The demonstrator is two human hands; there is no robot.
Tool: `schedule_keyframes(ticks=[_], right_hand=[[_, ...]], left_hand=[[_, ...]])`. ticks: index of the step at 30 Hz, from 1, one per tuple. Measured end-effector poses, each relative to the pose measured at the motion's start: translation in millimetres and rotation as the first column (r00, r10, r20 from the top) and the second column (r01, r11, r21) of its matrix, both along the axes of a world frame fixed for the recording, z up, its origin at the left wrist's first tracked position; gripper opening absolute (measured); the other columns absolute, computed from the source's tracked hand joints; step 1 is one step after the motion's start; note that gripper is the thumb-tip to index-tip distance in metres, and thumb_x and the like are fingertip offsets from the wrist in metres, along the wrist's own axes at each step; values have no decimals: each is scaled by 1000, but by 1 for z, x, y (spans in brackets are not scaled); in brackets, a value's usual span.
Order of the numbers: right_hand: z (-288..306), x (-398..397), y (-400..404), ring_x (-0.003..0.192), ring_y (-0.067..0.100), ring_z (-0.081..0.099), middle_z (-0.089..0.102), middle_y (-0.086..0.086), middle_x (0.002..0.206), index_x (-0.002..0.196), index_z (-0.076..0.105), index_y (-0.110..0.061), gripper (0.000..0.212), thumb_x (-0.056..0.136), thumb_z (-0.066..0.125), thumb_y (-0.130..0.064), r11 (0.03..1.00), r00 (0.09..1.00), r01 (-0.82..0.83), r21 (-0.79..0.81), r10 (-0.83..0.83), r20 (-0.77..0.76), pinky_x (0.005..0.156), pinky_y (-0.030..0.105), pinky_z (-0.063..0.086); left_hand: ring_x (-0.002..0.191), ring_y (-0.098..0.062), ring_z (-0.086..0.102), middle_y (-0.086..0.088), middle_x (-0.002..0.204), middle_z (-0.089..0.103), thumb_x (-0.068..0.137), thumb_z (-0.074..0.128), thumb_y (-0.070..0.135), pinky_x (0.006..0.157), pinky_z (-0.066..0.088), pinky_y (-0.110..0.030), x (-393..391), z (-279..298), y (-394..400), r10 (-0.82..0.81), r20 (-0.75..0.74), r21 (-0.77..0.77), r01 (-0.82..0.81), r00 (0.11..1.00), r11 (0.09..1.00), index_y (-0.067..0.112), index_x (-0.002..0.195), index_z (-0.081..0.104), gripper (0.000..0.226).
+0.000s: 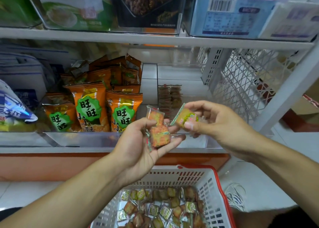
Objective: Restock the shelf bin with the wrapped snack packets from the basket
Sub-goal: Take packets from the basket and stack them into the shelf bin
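- Orange packets [158, 130], two stacked, lie in my upturned left hand [138, 144], fingers curled loosely under them
- my right hand [212, 124] pinches a green-label packet [187, 118] just beside
- bin [183, 96] beyond both hands
- basket [203, 181] of packets below my wrists

Head view, downward (close) toward shelf [155, 41]

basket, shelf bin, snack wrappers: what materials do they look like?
Basket: white moulded plastic, slotted walls, red rim.
Shelf bin: clear glossy plastic, likely acrylic; contents show through.
Snack packets: thin clear film, crimped ends, printed labels; the cake shows through.
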State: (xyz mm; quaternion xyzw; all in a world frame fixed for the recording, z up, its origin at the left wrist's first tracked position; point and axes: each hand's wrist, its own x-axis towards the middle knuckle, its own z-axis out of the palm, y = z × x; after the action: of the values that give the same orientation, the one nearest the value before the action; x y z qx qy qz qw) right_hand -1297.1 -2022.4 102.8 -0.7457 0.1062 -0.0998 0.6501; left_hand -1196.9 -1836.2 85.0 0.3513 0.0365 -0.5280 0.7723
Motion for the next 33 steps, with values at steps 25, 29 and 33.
schedule_keyframes(ticks=[25,29,33], right_hand=[[-10,-12,14,90,15,62,61,-8,102,111,66,-28,43,75,82,-11,262,944,151,-953,250,218,60,32,50],[-14,-8,11,78,18,63,66,-7,92,112,73,-30,40,77,84,-15,181,937,206,-962,248,247,57,32,48],[-11,-8,1,82,10,61,64,-12,91,103,75,-27,25,81,83,-18,302,949,121,-946,246,200,64,31,53]], left_hand=[[112,-33,71,-17,117,75,71,73,12,91,61,-44,-1,-5,5,13,280,204,-73,960,976,10,117,72,46],[86,-16,77,-8,106,79,68,76,14,69,62,-29,-1,-5,8,50,371,227,-143,927,963,18,117,72,50],[88,-15,77,-9,105,79,63,79,11,61,60,-26,2,-3,12,126,383,209,-219,915,953,26,113,73,53]])
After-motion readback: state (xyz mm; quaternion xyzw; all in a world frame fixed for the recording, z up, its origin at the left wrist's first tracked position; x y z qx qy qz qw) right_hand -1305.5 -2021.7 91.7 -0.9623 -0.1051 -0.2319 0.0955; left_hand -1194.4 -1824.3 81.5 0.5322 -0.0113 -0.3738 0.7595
